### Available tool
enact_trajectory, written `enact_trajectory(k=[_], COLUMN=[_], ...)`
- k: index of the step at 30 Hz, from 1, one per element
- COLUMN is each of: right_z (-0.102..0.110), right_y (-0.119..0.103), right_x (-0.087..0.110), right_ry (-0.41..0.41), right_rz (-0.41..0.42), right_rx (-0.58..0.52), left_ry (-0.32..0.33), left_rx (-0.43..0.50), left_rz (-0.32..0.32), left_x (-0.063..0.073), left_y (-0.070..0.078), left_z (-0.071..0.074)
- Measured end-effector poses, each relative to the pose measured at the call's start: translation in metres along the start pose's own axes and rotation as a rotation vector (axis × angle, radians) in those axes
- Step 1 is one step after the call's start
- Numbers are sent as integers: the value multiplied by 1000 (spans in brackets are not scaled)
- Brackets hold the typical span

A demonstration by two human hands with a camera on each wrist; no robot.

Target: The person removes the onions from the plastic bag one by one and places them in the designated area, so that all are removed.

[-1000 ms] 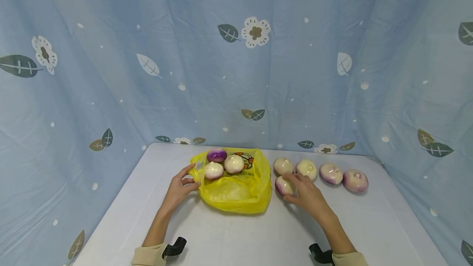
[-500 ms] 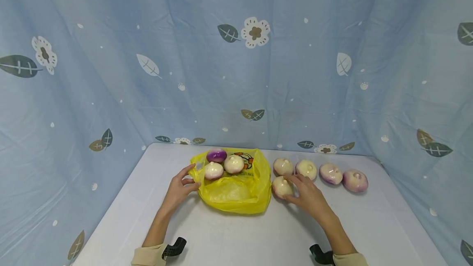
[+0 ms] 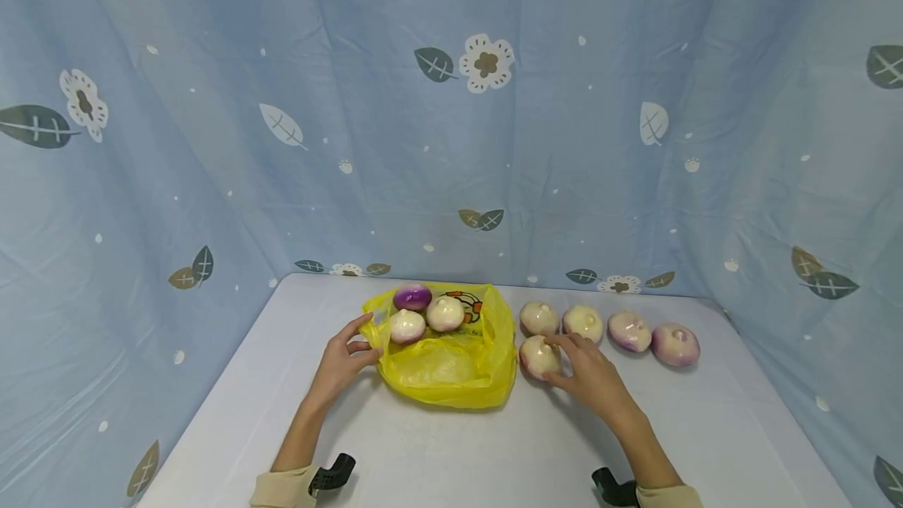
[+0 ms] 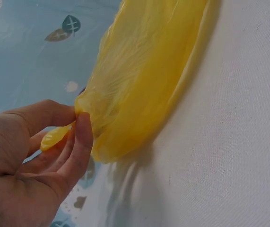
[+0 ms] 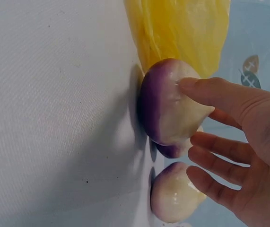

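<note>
In the head view my left hand (image 3: pixel 341 363) pinches the left edge of a yellow plastic bag (image 3: pixel 451 375) between thumb and finger; a fold of the bag (image 4: pixel 135 94) shows at those fingertips in the left wrist view. Several glossy onions, white above and purple below, are about. My right hand (image 3: pixel 587 377) holds the nearest onion (image 3: pixel 538 357) by its sides, just right of the bag. Its thumb lies against that onion (image 5: pixel 165 104) in the right wrist view, with the index finger partly hidden behind. Inside the bag's mouth are a purple onion (image 3: pixel 412 297) and two whiter ones.
Behind the right hand a row of onions runs rightward, from a pale onion (image 3: pixel 539 318) to a pinkish onion (image 3: pixel 675 345). Everything rests on a white table (image 3: pixel 437 461). A blue patterned curtain (image 3: pixel 395 139) stands along its back and sides.
The onion under my right hand has tipped from leaning, purple side left, to more upright, and shifted slightly left toward the bag. The left hand and bag stay still.
</note>
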State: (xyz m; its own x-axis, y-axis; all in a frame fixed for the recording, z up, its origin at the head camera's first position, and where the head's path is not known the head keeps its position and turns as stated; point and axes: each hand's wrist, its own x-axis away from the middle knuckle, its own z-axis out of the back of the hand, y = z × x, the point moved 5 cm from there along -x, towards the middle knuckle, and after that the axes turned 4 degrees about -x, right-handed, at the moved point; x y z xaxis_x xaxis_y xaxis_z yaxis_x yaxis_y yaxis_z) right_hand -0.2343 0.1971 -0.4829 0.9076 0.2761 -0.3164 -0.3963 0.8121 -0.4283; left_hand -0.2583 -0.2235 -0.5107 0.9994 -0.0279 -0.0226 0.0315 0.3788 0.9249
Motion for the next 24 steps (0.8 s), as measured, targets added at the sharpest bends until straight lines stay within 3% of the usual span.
enact_trajectory(k=[18, 24], right_z=[5, 10], right_y=[-10, -20], right_x=[-9, -19], right_ry=[-14, 12], right_rz=[-36, 16], right_rx=[10, 7], left_ry=[-2, -1], left_rx=[11, 23], left_rz=[2, 15], left_x=[0, 0], left_y=[1, 0], left_z=[0, 1])
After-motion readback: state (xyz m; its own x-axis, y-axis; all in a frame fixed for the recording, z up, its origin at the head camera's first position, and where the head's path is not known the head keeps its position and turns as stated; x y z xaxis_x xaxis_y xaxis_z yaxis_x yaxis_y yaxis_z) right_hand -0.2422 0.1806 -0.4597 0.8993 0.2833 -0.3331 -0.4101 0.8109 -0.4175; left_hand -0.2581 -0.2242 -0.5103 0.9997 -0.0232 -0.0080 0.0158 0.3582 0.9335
